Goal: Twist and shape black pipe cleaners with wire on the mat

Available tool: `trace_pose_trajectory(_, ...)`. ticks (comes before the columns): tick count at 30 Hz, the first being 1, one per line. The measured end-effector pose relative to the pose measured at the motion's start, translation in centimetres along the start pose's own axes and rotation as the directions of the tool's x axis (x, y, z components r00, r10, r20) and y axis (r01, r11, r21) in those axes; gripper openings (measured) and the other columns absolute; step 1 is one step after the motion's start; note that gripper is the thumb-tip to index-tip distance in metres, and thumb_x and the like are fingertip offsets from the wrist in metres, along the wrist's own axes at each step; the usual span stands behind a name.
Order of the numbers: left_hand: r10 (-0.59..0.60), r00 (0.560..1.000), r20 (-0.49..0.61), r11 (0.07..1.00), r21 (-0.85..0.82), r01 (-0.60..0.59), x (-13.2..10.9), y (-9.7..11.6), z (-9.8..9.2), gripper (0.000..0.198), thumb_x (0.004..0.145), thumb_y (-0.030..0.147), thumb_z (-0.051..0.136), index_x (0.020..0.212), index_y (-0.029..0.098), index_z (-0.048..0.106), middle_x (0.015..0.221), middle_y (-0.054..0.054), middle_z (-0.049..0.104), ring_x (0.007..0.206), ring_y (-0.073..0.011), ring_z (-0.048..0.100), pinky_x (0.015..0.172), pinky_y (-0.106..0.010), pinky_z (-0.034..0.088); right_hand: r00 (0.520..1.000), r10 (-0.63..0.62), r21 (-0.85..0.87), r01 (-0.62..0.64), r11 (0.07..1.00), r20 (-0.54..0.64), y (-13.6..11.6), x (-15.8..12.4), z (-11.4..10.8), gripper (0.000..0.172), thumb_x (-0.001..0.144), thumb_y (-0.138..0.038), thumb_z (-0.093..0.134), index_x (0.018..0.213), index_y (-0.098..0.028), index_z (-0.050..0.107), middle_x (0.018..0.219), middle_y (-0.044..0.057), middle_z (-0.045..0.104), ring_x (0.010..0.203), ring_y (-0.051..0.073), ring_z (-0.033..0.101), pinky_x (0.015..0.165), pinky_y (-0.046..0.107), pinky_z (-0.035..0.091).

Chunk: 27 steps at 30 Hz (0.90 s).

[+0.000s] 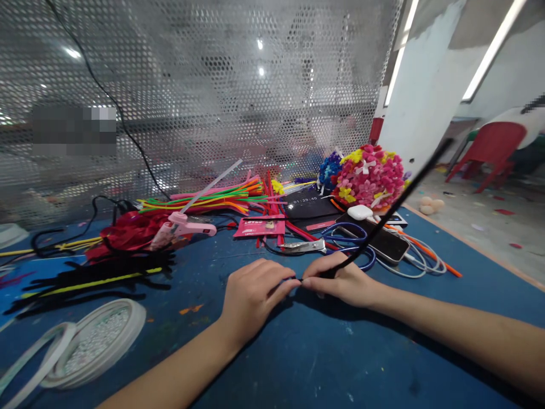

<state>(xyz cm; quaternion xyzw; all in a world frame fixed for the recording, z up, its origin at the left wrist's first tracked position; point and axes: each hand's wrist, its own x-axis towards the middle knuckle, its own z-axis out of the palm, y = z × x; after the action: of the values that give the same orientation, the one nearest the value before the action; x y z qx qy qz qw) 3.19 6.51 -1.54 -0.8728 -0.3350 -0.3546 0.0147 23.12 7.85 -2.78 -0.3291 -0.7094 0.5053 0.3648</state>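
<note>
Low over the blue table (272, 363), both hands meet with their fingertips almost touching. My right hand (336, 278) pinches a long black pipe cleaner (389, 210), whose free end sticks up to the right. My left hand (255, 289) is closed, thumb against fingers, on a small dark piece that shows at its fingertips; most of it is hidden. Just behind the hands lie scissors with blue handles (369, 258) and a pink packet (260, 226).
Black pipe cleaners (106, 278), a bowl of white beads (97, 341) and a pink glue gun (183, 226) are on the left. Coloured pipe cleaners (213, 199) lie behind. A phone (389, 244), cables and a pink flower bouquet (370, 176) stand right, before a perforated metal screen (238, 102).
</note>
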Motion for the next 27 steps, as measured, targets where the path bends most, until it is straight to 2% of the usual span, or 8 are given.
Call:
trace_pose_trajectory(3, -0.009, 0.997, 0.081, 0.998, 0.06, 0.004, 0.1, 0.0, 0.14, 0.031, 0.091, 0.033, 0.046, 0.071, 0.017, 0.063, 0.064, 0.001, 0.062, 0.06, -0.0123, 0.055, 0.057, -0.023, 0.04, 1.0, 0.014, -0.009, -0.014, 1.0, -0.019, -0.12, 0.0, 0.07, 0.016, 0.075, -0.025, 0.062, 0.07, -0.012, 0.067, 0.054, -0.001, 0.055, 0.048, 0.007, 0.045, 0.046, 0.018, 0.037)
trace_pose_trajectory(5, -0.001, 0.993, 0.119, 0.997, 0.081, -0.009, 0.19, 0.03, 0.22, 0.037, 0.093, 0.035, 0.039, 0.068, 0.016, 0.06, 0.062, 0.0, 0.059, 0.058, -0.0125, 0.052, 0.055, -0.023, 0.039, 0.999, 0.023, 0.002, -0.023, 1.0, -0.032, -0.1, 0.01, 0.1, 0.015, 0.074, -0.026, 0.063, 0.069, -0.012, 0.067, 0.054, -0.001, 0.056, 0.049, 0.008, 0.046, 0.046, 0.019, 0.037)
trace_pose_trajectory(9, 0.002, 0.987, 0.161, 0.999, 0.045, -0.01, 0.35, 0.25, 0.28, 0.031, 0.094, 0.029, 0.038, 0.075, 0.016, 0.06, 0.068, -0.001, 0.06, 0.064, -0.0137, 0.054, 0.058, -0.024, 0.041, 0.999, 0.035, 0.011, -0.035, 0.999, -0.008, 0.02, 0.11, 0.0, 0.017, 0.074, -0.028, 0.063, 0.07, -0.012, 0.068, 0.053, -0.002, 0.055, 0.048, 0.008, 0.046, 0.046, 0.019, 0.037)
trace_pose_trajectory(13, 0.032, 0.993, 0.112, 0.999, -0.011, -0.031, 0.22, 0.34, 0.32, 0.013, 0.087, 0.018, 0.048, 0.089, 0.016, 0.06, 0.079, -0.003, 0.064, 0.072, -0.0152, 0.056, 0.066, -0.026, 0.044, 0.999, 0.041, 0.021, -0.041, 0.999, -0.027, -0.02, 0.25, -0.16, 0.017, 0.073, -0.028, 0.064, 0.068, -0.012, 0.067, 0.05, -0.003, 0.052, 0.046, 0.007, 0.044, 0.044, 0.019, 0.036)
trace_pose_trajectory(17, 0.088, 0.992, 0.092, 0.996, -0.005, -0.088, -0.01, 0.01, 0.37, 0.009, 0.086, 0.018, 0.052, 0.091, 0.017, 0.06, 0.08, -0.002, 0.066, 0.075, -0.0156, 0.057, 0.068, -0.028, 0.044, 0.999, 0.043, 0.023, -0.042, 0.999, -0.016, -0.13, 0.31, -0.21, 0.016, 0.073, -0.026, 0.063, 0.067, -0.012, 0.067, 0.05, -0.003, 0.052, 0.045, 0.007, 0.044, 0.044, 0.018, 0.035)
trace_pose_trajectory(27, 0.217, 0.975, 0.052, 0.972, 0.08, -0.221, 0.14, -0.41, 0.12, 0.022, 0.093, 0.018, 0.041, 0.101, 0.017, 0.061, 0.087, -0.003, 0.07, 0.085, -0.0177, 0.061, 0.07, -0.031, 0.046, 0.998, 0.053, 0.033, -0.052, 0.998, -0.045, 0.19, 0.4, -0.41, 0.015, 0.071, -0.028, 0.065, 0.067, -0.013, 0.067, 0.051, -0.002, 0.054, 0.046, 0.007, 0.046, 0.045, 0.019, 0.036)
